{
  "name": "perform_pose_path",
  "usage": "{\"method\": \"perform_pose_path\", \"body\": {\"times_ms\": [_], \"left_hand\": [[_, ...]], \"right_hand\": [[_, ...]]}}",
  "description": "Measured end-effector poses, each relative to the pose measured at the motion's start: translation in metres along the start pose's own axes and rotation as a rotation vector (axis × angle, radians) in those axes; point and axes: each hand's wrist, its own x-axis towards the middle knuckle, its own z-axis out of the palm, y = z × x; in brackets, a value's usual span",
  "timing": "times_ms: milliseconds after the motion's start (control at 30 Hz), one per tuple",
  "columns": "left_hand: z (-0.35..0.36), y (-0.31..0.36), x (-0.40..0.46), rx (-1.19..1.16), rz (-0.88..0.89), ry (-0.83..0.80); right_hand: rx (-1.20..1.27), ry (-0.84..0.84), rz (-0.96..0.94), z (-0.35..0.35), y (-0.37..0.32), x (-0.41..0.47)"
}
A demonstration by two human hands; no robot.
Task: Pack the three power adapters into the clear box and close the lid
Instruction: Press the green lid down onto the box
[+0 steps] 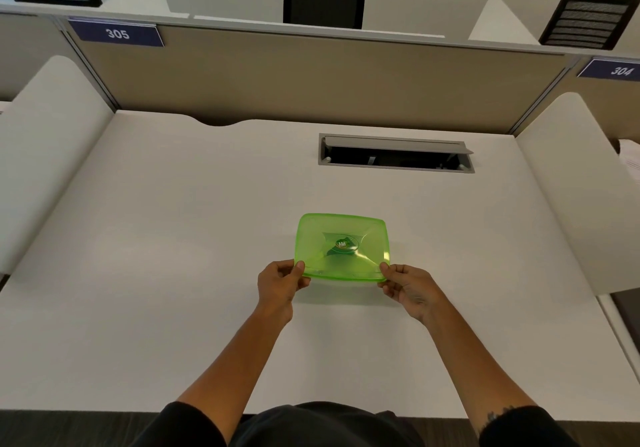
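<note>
a green see-through lid (343,246) sits over the box near the middle of the white worktop (173,273), a round label at its centre. the left hand (281,282) pinches the near left corner of the lid in a narrow grip; the right hand (407,287) pinches the near right corner the same way. dark shapes show dimly through the lid. a cable hatch (396,153) stands open further back on the worktop.
</note>
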Motion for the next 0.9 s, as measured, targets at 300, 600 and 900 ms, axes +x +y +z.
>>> {"method": "perform_pose_path", "body": {"times_ms": [300, 600, 900], "left_hand": [[-0.011, -0.001, 0.007, 0.080, 0.081, -0.148], [0.002, 0.021, 0.027, 0.199, 0.184, -0.129], [0.035, 0.094, 0.086, 0.239, 0.209, -0.096]], "right_hand": [[-0.002, 0.014, -0.061, 0.003, 0.000, 0.001], [-0.044, 0.019, -0.133, 0.020, -0.025, 0.015], [-0.070, 0.049, -0.176, 0.073, -0.082, 0.060]]}}
